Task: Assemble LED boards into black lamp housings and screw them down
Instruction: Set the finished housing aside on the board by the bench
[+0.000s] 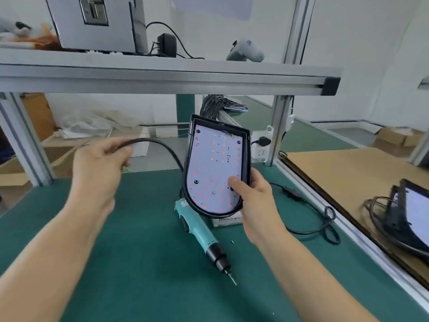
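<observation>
A black lamp housing (247, 159) is held up above the green bench, tilted toward me, with a white LED board (216, 166) seated inside it. Red and orange dots cover the board. My right hand (253, 196) grips the housing's lower right edge, thumb pressed on the board. My left hand (99, 166) holds the housing's black cable (160, 145), which arcs from the fingers over to the housing's left side. A teal electric screwdriver (199, 235) lies on the bench below the housing, bit pointing toward me.
A small white box (226, 221) sits under the housing and a loose screw (232, 241) lies beside the screwdriver. A black power cord (325, 219) loops at the right. An aluminium shelf rail (162, 77) crosses overhead. More finished housings (411, 210) lie on the brown board at right.
</observation>
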